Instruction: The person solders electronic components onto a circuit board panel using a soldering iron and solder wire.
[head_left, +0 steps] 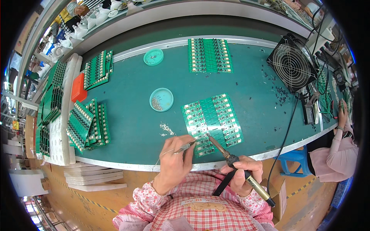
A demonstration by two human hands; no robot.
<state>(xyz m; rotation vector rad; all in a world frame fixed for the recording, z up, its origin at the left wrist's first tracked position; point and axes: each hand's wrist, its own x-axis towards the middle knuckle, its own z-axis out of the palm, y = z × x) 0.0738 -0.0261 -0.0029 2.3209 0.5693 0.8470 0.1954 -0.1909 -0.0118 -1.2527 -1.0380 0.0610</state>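
My right hand (245, 175) is closed round a soldering iron (232, 160) with a black and gold handle. Its tip meets a green circuit board panel (210, 115) near the table's front edge. The panel carries rows of small white and black parts. Between the fingers of my left hand (175, 158) is a slim grey tube (185, 148), pointing at the same spot. A thin wire (157, 163), which looks like solder, curls out behind it. What exactly happens at the tip is too small to tell.
Two turquoise dishes (161, 89) (153, 57) hold small parts. Tiny white pieces (167, 129) and black pieces (281, 95) lie loose. Another panel (210, 56) lies behind; stacked boards (90, 125) stand left. A fan (292, 65) and cable (287, 134) are right, near a co-worker's hand (342, 113).
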